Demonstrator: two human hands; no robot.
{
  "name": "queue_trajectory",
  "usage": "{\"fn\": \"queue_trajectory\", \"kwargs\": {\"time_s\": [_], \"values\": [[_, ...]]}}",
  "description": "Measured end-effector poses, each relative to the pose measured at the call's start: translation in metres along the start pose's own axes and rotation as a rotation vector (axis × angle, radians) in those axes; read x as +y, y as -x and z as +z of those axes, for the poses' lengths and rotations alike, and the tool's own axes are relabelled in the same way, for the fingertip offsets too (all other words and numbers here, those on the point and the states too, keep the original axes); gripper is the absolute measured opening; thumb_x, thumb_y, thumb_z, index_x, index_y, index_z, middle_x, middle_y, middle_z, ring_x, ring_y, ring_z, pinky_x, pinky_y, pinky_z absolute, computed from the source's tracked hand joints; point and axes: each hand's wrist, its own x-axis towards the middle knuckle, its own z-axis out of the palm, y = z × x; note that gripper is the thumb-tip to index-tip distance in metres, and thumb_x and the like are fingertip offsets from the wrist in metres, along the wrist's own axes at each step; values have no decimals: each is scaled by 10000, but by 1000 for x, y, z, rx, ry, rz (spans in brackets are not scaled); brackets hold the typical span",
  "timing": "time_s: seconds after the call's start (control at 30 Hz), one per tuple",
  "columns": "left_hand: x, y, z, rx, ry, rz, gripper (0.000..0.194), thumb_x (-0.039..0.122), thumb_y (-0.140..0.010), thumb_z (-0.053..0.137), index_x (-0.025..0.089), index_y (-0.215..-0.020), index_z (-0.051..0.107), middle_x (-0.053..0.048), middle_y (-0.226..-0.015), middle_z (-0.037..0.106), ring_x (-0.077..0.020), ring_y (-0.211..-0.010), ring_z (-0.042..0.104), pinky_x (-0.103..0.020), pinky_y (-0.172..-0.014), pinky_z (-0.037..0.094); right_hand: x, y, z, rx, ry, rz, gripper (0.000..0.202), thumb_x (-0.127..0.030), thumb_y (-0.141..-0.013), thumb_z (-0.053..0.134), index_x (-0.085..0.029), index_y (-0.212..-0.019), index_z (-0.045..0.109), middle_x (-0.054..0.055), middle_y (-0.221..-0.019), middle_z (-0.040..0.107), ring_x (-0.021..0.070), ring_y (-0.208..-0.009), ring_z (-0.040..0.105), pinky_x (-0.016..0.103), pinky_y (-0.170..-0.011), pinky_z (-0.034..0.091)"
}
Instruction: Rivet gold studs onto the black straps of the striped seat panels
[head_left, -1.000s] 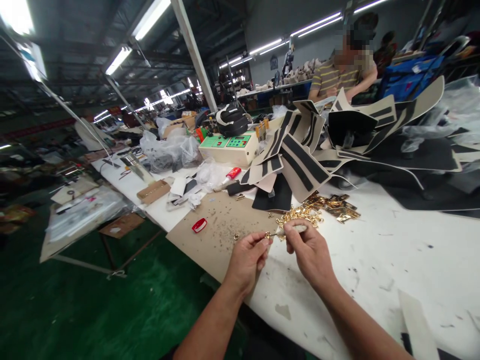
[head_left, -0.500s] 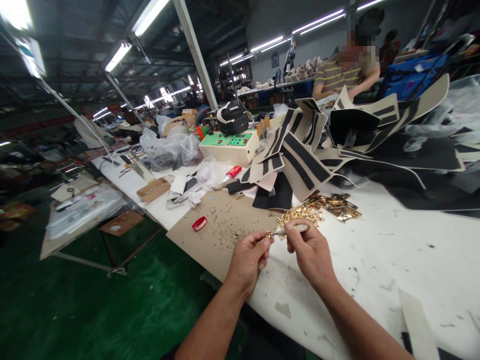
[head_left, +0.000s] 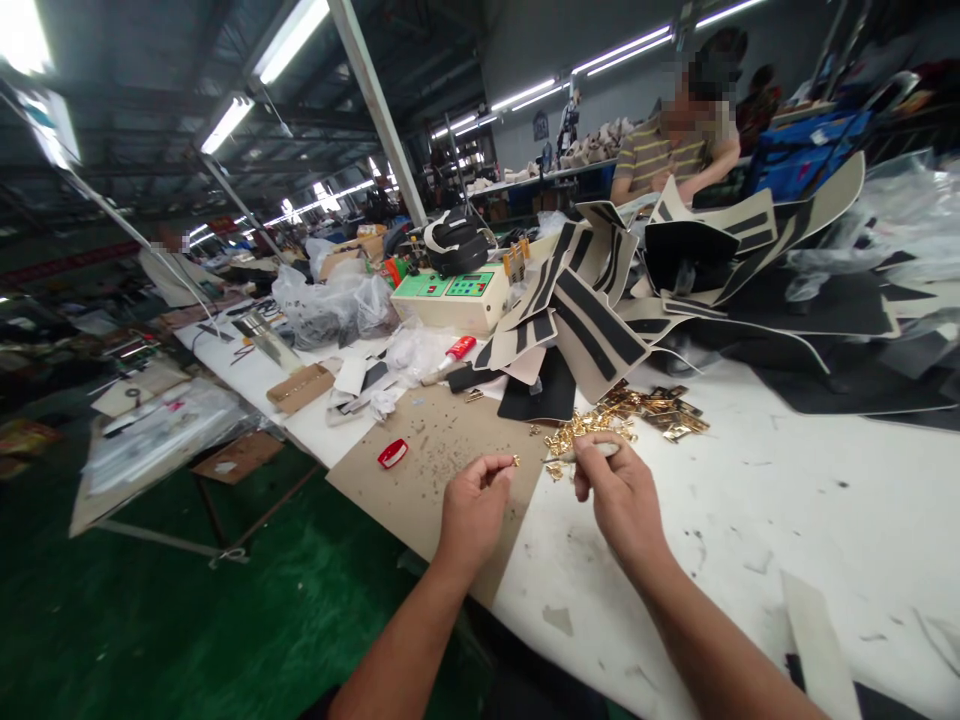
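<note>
Pinching a gold fitting (head_left: pixel 516 461) in the left hand (head_left: pixel 474 507), a pale-handled tool (head_left: pixel 606 450) in the right hand (head_left: pixel 622 497)

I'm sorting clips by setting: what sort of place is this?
Probably a factory workshop, perhaps making bags or similar goods. Heaped gold-coloured metal parts and many black-and-beige panels lie on a long worktable, under rows of tube lights.

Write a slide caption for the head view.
Left hand pinches a small gold piece; right hand grips a thin-tipped tool.
</note>
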Motion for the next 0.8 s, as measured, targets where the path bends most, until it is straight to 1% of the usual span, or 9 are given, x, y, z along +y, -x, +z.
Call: {"fn": "queue_trajectory", "kwargs": {"time_s": [0.1, 0.17, 0.23, 0.33, 0.47, 0.53, 0.6, 0.73, 0.8], "values": [[-5, -12, -17, -17, -243, 24, 216, 310, -872, 667, 185, -1009, 777, -35, -824, 734, -178, -676, 604, -282, -643, 459, 0, -6, -4, 49, -106, 38, 321, -534, -957, 642, -231, -854, 612, -37, -553, 593, 165, -567, 534, 292, -601, 431], [-8, -17, -24, 3, -484, 104, 272, 273, -877, 664, 200, -1124, 751, -48, -970, 746, -194, -746, 629, -305, -696, 472, 2, -9, -5, 66, -152, 42, 324, -528, -954, 650, -226, -839, 616, -37, -556, 590, 158, -555, 525, 291, -594, 428], [-8, -19, -23, -12, -664, 227, 370, 239, -896, 647, 223, -1263, 693, -60, -1136, 721, -209, -848, 649, -324, -769, 490, 4, -12, -6, 82, -183, 46, 333, -527, -953, 652, -223, -820, 620, -34, -566, 591, 154, -549, 522, 289, -585, 426], [-3, -20, -3, -169, -816, 401, 340, 239, -953, 594, 262, -1282, 679, -56, -1218, 678, -226, -1021, 652, -335, -882, 504, 8, -15, -7, 110, -239, 54, 331, -526, -937, 676, -221, -820, 626, -38, -591, 590, 144, -538, 520, 280, -562, 419], [7, -29, 32, -359, -985, 470, 223, 267, -961, 603, 283, -1141, 734, -49, -1144, 673, -249, -1081, 630, -346, -887, 511, 13, -18, -6, 104, -295, 57, 300, -499, -922, 704, -221, -847, 623, -59, -583, 554, 126, -511, 492, 263, -526, 400], [11, -35, 41, -405, -980, 463, 184, 255, -962, 596, 275, -1061, 750, -53, -1104, 677, -249, -1051, 633, -344, -863, 510, 13, -18, -5, 92, -310, 62, 297, -496, -913, 714, -220, -855, 619, -62, -584, 546, 124, -506, 485, 260, -516, 398], [13, -40, 42, -418, -907, 436, 147, 255, -949, 608, 259, -970, 754, -58, -1050, 684, -248, -1009, 640, -346, -860, 501, 13, -19, -5, 84, -315, 66, 304, -500, -905, 722, -219, -853, 617, -60, -594, 546, 123, -509, 485, 259, -513, 402], [8, -39, 35, -364, -722, 341, 116, 258, -903, 642, 219, -846, 735, -59, -972, 711, -231, -904, 658, -349, -854, 496, 13, -18, -6, 77, -310, 67, 314, -503, -903, 721, -219, -831, 611, -59, -592, 540, 123, -510, 484, 258, -512, 400], [4, -32, 31, -332, -617, 269, 147, 260, -908, 615, 203, -851, 738, -53, -903, 731, -203, -819, 670, -317, -784, 513, 14, -18, -5, 75, -311, 69, 313, -505, -906, 718, -219, -836, 612, -59, -586, 541, 124, -508, 481, 259, -516, 399]]}}
